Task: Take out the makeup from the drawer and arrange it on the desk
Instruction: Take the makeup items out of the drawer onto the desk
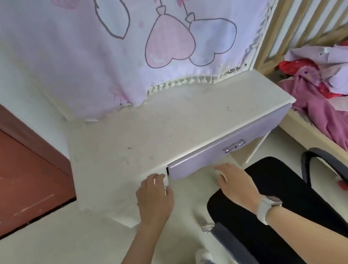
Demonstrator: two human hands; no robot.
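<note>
A cream desk (168, 128) stands against the wall with a lilac drawer (206, 157) under its front edge. The drawer carries a silver handle (233, 145) and shows a thin dark gap at its left end. No makeup is in sight; the drawer's inside is hidden. My left hand (153, 199) reaches to the desk's front edge just left of the drawer, fingertips at the corner by the gap. My right hand (234, 181), with a white watch on its wrist, sits just below the drawer's bottom edge, fingers pointing under it. Neither hand holds anything that shows.
A black office chair (283, 217) stands right under my right arm. A wooden-railed bed (308, 10) with pink and lilac bedding (343, 93) lies to the right. A pastel curtain (131, 36) hangs over the desk's back. A brown door (4, 168) is at left.
</note>
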